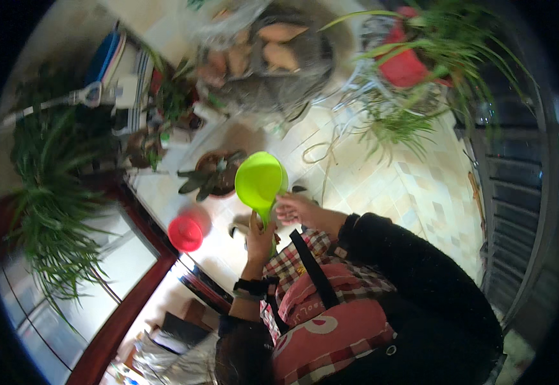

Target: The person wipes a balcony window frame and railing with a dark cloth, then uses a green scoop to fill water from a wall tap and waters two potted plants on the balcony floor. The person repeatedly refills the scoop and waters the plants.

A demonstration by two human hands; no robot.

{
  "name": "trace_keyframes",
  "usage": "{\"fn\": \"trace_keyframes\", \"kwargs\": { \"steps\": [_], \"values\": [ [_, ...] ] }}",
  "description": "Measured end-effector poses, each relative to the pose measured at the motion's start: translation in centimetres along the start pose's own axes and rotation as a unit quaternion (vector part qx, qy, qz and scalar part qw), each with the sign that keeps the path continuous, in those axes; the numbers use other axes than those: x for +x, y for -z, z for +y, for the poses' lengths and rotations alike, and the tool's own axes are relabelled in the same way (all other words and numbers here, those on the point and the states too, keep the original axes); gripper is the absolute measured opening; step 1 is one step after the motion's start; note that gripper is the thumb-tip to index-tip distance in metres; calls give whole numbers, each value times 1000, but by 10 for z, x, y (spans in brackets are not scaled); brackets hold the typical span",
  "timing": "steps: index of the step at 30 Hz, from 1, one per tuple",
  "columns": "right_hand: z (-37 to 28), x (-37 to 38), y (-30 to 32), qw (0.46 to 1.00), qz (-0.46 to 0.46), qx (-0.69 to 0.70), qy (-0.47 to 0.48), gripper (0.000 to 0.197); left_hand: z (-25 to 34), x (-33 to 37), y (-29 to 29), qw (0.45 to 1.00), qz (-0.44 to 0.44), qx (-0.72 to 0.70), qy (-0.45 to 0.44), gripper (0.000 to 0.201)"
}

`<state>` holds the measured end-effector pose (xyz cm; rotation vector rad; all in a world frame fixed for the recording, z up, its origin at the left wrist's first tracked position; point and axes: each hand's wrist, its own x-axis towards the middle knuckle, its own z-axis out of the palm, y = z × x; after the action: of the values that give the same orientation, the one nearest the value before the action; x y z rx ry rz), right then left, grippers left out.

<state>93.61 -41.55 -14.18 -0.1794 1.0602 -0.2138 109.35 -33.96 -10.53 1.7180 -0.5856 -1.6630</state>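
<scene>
A bright green plastic water dipper [258, 178] is held out in front of me, its round bowl facing up. My left hand [260, 239] is closed around its handle. Against the right side of the bowl, near where the handle joins it, is my right hand [297, 210]. The right fingers are curled, and what they hold, if anything, is too blurred to make out. Just beyond the dipper stands a brown pot [218, 183] with a broad-leaved plant. To the left, a red plastic bucket [186, 232] is on the tiled floor.
At the far side, a wide basin [273, 83] lined with dark plastic holds several orange-brown tubers. Hanging leafy plants [55, 212] crowd the left. A red pot [403, 66] with long leaves is far right, near a metal railing [514, 212]. A red-brown door frame [132, 305] stands lower left.
</scene>
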Motion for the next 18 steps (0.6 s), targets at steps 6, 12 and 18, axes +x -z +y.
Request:
{"fn": "trace_keyframes", "kwargs": {
  "steps": [6,12,18],
  "values": [
    [33,-97,20,992,11,60,107,52,21,-63,-81,934,-75,316,-149,75],
    [108,-193,60,932,98,195,290,34,-19,-99,-137,839,-257,362,-314,74],
    [209,-284,89,835,249,322,371,37,-47,-164,-206,807,-501,297,-98,60]
  ]
}}
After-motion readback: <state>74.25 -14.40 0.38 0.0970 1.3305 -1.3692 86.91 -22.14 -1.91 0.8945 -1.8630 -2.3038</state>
